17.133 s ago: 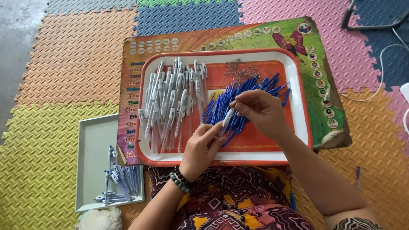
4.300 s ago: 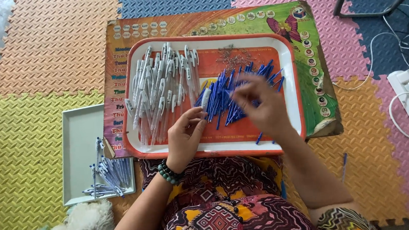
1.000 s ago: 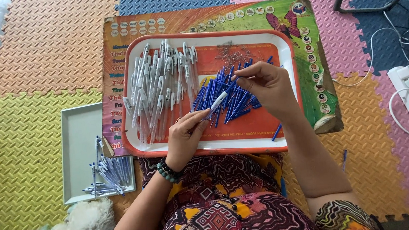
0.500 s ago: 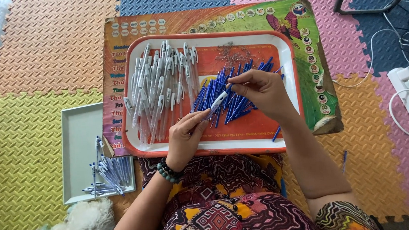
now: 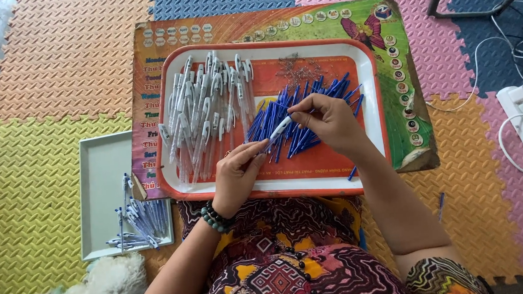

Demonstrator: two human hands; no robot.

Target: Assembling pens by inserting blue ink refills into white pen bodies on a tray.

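Centre frame, over tray (image 5: 371,93): left hand (image 5: 237,177) pinching barrel (image 5: 279,129), right hand (image 5: 327,121) gripping refill (image 5: 298,111); best kept aligned end-on.

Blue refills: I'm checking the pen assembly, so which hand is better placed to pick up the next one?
Right. The right hand is directly over the blue refills, while the left hand holds the white pen barrel nearer the tray's front edge.

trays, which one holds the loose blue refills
The orange-rimmed tray on the colourful board; blue refills lie on its right half. The plain white tray on the yellow mat holds finished pens.
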